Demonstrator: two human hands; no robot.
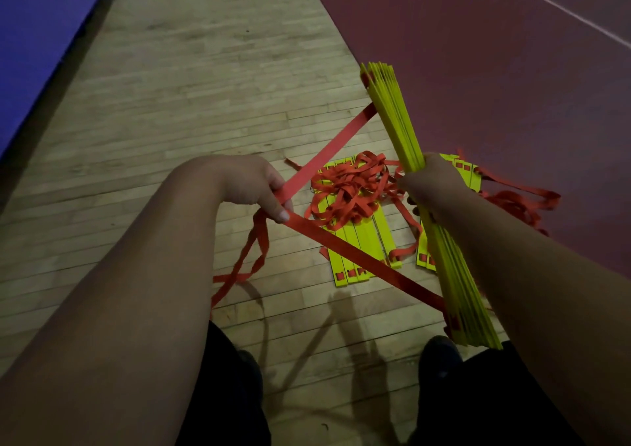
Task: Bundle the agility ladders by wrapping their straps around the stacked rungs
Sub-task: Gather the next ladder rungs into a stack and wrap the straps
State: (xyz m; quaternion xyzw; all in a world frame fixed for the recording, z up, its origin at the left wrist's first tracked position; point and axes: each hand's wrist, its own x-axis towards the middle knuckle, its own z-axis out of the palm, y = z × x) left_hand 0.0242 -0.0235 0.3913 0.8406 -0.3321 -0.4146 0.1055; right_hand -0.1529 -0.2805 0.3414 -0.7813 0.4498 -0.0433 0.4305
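My right hand (428, 181) grips the middle of a stack of yellow rungs (397, 118), held above the floor and tilted from near right to far left. Two red straps (327, 154) run taut from the stack's two ends to my left hand (259, 186), which pinches them together at left; their loose tails hang down from that hand to the floor. On the floor between my hands lies a second yellow ladder (358, 247), its rungs side by side under a tangle of red strap (351, 186).
More yellow rungs (466, 172) and loose red strap (522, 200) lie on the floor behind my right arm. I stand on a wooden floor (205, 87), with a red court surface (495, 53) at right and a blue mat (37, 36) at far left. My dark shoes (438, 357) are below.
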